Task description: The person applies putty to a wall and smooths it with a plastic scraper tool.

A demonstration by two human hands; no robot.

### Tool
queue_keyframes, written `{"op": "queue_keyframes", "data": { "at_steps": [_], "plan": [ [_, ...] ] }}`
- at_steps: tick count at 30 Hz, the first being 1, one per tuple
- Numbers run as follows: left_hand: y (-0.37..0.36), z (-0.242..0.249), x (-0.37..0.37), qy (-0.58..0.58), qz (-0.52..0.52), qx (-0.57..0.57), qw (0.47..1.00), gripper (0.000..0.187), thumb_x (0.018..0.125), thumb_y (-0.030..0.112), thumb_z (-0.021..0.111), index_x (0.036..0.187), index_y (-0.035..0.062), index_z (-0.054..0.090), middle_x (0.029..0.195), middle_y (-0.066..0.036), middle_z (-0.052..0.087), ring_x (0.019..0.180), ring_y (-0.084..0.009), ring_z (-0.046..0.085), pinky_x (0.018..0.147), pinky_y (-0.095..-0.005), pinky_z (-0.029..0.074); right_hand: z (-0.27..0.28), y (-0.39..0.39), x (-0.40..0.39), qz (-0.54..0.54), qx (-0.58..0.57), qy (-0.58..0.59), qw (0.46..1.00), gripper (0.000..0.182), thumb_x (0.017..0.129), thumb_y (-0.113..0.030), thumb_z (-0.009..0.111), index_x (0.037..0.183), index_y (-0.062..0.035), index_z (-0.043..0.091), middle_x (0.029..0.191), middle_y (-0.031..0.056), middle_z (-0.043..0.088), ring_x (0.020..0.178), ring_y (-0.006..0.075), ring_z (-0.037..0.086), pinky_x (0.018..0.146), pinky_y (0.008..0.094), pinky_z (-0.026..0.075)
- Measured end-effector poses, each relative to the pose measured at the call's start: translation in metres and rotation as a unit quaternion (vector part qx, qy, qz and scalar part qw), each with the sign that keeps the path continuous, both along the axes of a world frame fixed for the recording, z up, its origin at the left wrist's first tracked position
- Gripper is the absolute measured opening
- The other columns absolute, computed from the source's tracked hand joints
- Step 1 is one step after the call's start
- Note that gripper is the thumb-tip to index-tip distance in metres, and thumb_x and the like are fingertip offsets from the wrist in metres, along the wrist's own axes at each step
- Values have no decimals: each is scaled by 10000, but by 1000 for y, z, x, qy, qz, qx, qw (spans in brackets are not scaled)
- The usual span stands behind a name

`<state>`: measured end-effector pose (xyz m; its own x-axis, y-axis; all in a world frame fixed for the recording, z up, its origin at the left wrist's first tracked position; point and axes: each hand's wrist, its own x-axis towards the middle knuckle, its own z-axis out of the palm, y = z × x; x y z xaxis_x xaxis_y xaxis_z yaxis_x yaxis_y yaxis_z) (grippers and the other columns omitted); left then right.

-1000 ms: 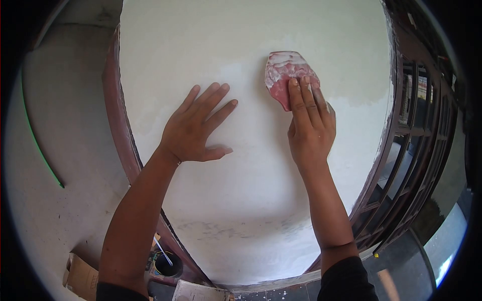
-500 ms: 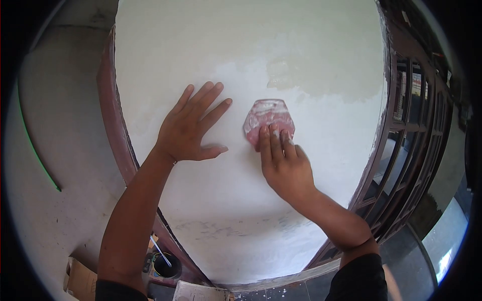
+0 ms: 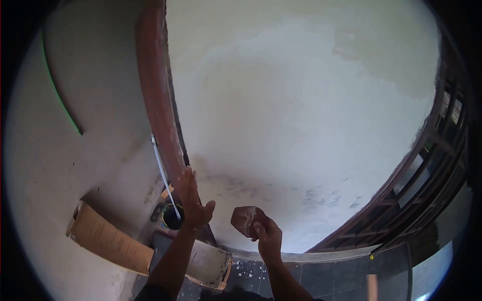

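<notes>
My right hand (image 3: 270, 240) grips a reddish, flat putty scraper (image 3: 244, 218) smeared with white, held low in front of the wall with its broad edge toward the left. My left hand (image 3: 197, 203) is open, fingers stretched upward and thumb apart, beside the brown wooden frame (image 3: 155, 90) at the wall's left edge. Across the white-coated wall (image 3: 296, 130), a greyer coat shows at the upper right and dark marks speckle the lower part.
A dark bucket (image 3: 170, 216) with a white rod (image 3: 163, 173) stands left of my left hand. Below are a cardboard box (image 3: 110, 240) and a white-smeared container (image 3: 207, 261). White spots dot the dark tiled floor (image 3: 316, 276). A barred window frame (image 3: 401, 185) lines the right side.
Both hands have come off the upper wall and moved down, the right one still holding the putty scraper. The view has tilted lower and turned left, showing more floor.
</notes>
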<state>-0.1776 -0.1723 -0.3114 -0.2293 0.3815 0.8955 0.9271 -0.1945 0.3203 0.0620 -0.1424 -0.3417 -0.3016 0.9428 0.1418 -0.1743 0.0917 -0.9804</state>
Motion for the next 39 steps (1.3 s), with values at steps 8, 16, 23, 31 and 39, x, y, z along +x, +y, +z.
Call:
{"op": "queue_keyframes", "data": {
  "at_steps": [8,16,23,31,39],
  "plan": [
    [-234,-266,53,-540,195,-185,798,680,1035,369,468,1548,-36,277,1589,-267,305,1493,-384,282,1213,-433,225,-161,-42,-22,162,-93,-297,936,191,884,-26,668,1062,39,652,896,59,700,750,126,632,651,279,505],
    [-322,-391,80,-755,234,-163,591,785,1042,525,436,1494,-109,338,1552,-264,385,1455,-347,371,1204,-392,256,-295,-117,-88,218,-16,-472,854,165,926,-113,673,983,32,618,880,173,690,781,264,652,735,389,509],
    [-305,-484,57,-875,121,-125,453,920,999,702,314,1530,-50,328,1584,-190,369,1500,-291,306,1235,-410,189,-412,-134,-139,231,-24,-517,824,187,946,-159,652,1046,-4,621,970,232,694,928,431,669,791,441,507],
    [-276,-518,42,-940,54,-33,336,980,981,742,255,1526,-70,308,1563,-212,376,1487,-295,318,1238,-408,187,-456,-132,-156,309,10,-569,762,221,958,-165,620,1134,-33,626,993,246,703,951,446,672,782,482,517],
    [-270,-526,42,-956,26,7,293,967,977,748,248,1460,-75,399,1444,-197,484,1389,-285,427,1213,-404,256,-470,-133,-164,310,7,-584,751,283,945,-173,634,1196,-41,626,1032,240,708,993,438,673,822,485,521]
  ]
}}
